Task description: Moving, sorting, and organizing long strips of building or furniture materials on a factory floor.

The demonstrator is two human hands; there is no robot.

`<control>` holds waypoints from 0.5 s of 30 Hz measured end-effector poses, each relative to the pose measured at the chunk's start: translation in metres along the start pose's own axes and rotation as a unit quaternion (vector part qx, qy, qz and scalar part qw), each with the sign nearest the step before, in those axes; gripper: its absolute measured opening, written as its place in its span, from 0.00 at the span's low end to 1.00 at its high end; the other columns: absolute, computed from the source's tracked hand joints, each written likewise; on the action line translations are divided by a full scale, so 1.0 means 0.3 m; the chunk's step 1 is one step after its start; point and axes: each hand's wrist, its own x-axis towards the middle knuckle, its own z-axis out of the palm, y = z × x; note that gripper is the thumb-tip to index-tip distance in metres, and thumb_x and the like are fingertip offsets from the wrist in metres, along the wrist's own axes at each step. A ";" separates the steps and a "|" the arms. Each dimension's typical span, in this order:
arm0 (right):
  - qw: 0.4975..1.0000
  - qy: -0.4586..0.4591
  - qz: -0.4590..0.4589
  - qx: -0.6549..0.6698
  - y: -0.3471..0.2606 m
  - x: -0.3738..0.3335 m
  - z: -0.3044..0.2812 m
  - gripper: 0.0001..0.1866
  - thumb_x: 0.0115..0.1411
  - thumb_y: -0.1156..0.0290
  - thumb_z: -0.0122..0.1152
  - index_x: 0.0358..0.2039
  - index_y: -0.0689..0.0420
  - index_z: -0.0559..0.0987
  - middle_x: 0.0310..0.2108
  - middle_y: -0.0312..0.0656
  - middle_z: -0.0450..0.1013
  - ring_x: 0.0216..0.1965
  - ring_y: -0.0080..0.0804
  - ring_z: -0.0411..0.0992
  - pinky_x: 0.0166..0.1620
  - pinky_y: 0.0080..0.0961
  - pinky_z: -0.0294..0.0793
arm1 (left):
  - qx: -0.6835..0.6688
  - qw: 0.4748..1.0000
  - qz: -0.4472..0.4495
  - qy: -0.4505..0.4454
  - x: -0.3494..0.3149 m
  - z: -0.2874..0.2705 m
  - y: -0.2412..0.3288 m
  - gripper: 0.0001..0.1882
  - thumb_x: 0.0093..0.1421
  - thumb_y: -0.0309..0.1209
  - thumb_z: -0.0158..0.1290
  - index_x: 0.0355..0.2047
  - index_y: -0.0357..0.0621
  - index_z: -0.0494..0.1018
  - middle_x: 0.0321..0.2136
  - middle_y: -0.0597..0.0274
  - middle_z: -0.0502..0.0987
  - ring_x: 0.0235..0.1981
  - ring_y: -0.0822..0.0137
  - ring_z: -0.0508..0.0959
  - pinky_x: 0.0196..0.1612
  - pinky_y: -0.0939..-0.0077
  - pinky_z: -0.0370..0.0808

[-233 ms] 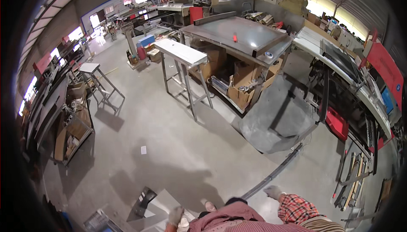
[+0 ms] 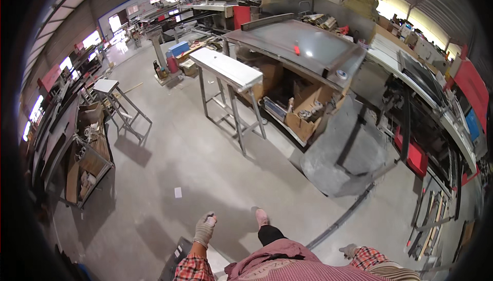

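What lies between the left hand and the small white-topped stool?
In the head view, a small white rectangle lies on the floor between the left hand and the stool.

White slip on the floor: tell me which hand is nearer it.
Left. In the picture, the left hand is below and slightly right of the white slip; the right hand is well off toward the lower right.
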 end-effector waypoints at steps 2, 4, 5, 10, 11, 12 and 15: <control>0.999 -0.002 -0.045 0.012 -0.159 0.045 -0.087 0.29 0.57 0.43 0.41 0.30 0.59 0.77 0.20 0.45 0.73 0.21 0.35 0.72 0.29 0.33 0.72 | -0.008 1.000 -0.018 0.001 0.115 -0.007 0.068 0.22 0.54 0.43 0.52 0.43 0.41 0.72 0.29 0.64 0.75 0.29 0.72 0.72 0.34 0.77 0.69; 0.995 -0.012 -0.101 -0.001 -0.416 0.076 -0.219 0.29 0.57 0.44 0.41 0.33 0.59 0.76 0.20 0.44 0.73 0.21 0.35 0.72 0.28 0.33 0.71 | -0.018 0.999 -0.039 0.027 0.224 -0.084 0.046 0.22 0.53 0.42 0.53 0.44 0.42 0.72 0.29 0.66 0.74 0.28 0.74 0.71 0.33 0.79 0.69; 0.989 0.021 -0.148 -0.021 -0.593 0.063 -0.292 0.27 0.57 0.46 0.43 0.33 0.60 0.76 0.20 0.44 0.73 0.21 0.34 0.72 0.27 0.32 0.71 | 0.007 0.996 -0.083 0.031 0.250 -0.178 -0.069 0.21 0.54 0.42 0.52 0.44 0.42 0.71 0.28 0.66 0.74 0.28 0.74 0.71 0.32 0.79 0.68; 0.897 0.093 -0.418 0.106 -1.539 -0.229 -0.645 0.20 0.56 0.58 0.56 0.38 0.65 0.73 0.21 0.43 0.72 0.21 0.30 0.71 0.23 0.26 0.70 | 0.591 0.787 0.172 0.029 0.082 -0.598 -0.394 0.13 0.57 0.39 0.48 0.37 0.43 0.71 0.24 0.64 0.73 0.24 0.71 0.71 0.25 0.76 0.68; 0.860 0.054 -0.481 0.161 -1.701 -0.295 -0.689 0.20 0.56 0.60 0.57 0.40 0.65 0.73 0.23 0.43 0.72 0.22 0.28 0.71 0.24 0.23 0.69 | 0.468 0.880 0.023 0.076 -0.014 -0.679 -0.517 0.13 0.57 0.38 0.46 0.37 0.43 0.70 0.25 0.62 0.73 0.24 0.69 0.72 0.24 0.73 0.68; 0.815 0.010 -0.537 0.217 -1.868 -0.364 -0.722 0.20 0.56 0.62 0.58 0.42 0.65 0.72 0.25 0.42 0.72 0.23 0.26 0.71 0.25 0.21 0.69 | 0.316 0.934 -0.117 0.121 -0.072 -0.718 -0.597 0.13 0.57 0.38 0.45 0.36 0.43 0.70 0.25 0.60 0.73 0.24 0.66 0.72 0.24 0.71 0.68; 0.758 0.085 -0.633 0.134 -2.197 -0.732 -0.802 0.21 0.57 0.65 0.56 0.46 0.66 0.68 0.30 0.41 0.72 0.28 0.23 0.70 0.34 0.20 0.70 | -0.234 0.817 -0.423 0.315 -0.132 -0.739 -0.582 0.14 0.55 0.40 0.46 0.28 0.40 0.71 0.21 0.52 0.73 0.23 0.55 0.73 0.25 0.60 0.69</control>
